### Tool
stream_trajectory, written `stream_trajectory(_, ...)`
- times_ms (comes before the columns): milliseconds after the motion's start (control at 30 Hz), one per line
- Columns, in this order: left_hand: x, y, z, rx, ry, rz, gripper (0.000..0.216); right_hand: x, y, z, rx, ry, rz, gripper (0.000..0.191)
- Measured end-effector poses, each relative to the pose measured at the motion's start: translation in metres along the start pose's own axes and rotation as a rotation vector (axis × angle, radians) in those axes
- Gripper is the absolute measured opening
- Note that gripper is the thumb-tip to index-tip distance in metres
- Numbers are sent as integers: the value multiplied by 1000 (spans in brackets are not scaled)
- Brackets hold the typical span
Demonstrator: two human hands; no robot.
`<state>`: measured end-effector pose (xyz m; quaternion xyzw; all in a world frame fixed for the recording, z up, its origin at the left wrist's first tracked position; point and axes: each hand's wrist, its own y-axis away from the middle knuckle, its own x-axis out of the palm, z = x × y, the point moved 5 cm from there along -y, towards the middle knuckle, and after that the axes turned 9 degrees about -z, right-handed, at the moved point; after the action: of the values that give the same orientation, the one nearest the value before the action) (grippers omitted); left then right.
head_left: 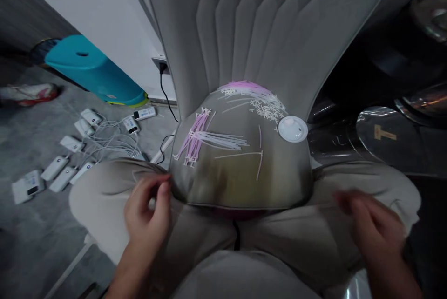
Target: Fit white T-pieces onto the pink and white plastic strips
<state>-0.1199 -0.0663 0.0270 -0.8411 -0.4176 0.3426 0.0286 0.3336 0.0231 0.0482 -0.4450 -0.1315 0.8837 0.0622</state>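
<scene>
My left hand (148, 210) hovers over my left thigh, fingers curled and thumb close to the index finger; nothing shows between them. Above my right thigh, my right hand (375, 220) has bent fingers smeared by motion. Between my knees, a grey padded chair seat (240, 178) carries thin plastic sticks. Nearest my left hand is a pile of pink sticks (197, 138) with small white end pieces. White sticks (223, 140) fan out beside it. A white stick (237, 155) meets a pink stick (259, 167) at a small joint.
Small white connectors (267, 110) and pink sticks (247, 85) lie towards the backrest (258, 24). A round white lid (293, 129) rests at the seat's right edge. On the left floor are white cabled devices (56, 168) and a blue bin-like object (94, 68).
</scene>
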Motion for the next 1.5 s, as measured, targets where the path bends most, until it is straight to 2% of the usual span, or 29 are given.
stream_trajectory(100, 63, -12, -36, -38, 132, 55, 28, 57, -74, 66, -302, -184, 29, 26)
stream_trajectory(167, 107, -8, -64, 18, 99, 228, 28, 79, -105, 103, -477, -255, 31, 30)
stream_trajectory(200, 130, -4, -77, 81, 26, 365, 26, 86, -114, 117, -539, -258, 32, 33)
stream_trajectory(233, 148, -3, -87, 118, -1, 414, 24, 93, -118, 128, -601, -218, 57, 36)
stream_trajectory(300, 176, -11, -94, 145, -53, 446, 24, 103, -117, 143, -711, -155, 114, 38)
stream_trajectory(367, 194, -29, -86, 122, -135, 436, 28, 112, -112, 150, -783, -75, 190, 37)
stream_trajectory(433, 204, -52, -71, 96, -219, 418, 31, 124, -111, 150, -827, 86, 320, 40)
stream_trajectory(567, 214, -94, -47, 111, -356, 399, 36, 147, -134, 130, -745, 401, 526, 40)
stream_trajectory(733, 240, -140, -49, 233, -488, 450, 39, 170, -175, 98, -688, 467, 560, 37)
stream_trajectory(833, 261, -157, -53, 309, -557, 513, 39, 178, -187, 91, -663, 477, 544, 40)
stream_trajectory(1000, 277, -159, -52, 392, -637, 597, 41, 194, -190, 103, -653, 482, 580, 39)
stream_trajectory(1267, 275, -155, -62, 482, -692, 576, 39, 237, -202, 120, -620, 520, 606, 36)
stream_trajectory(1500, 270, -158, -71, 499, -641, 510, 36, 249, -205, 133, -601, 455, 584, 36)
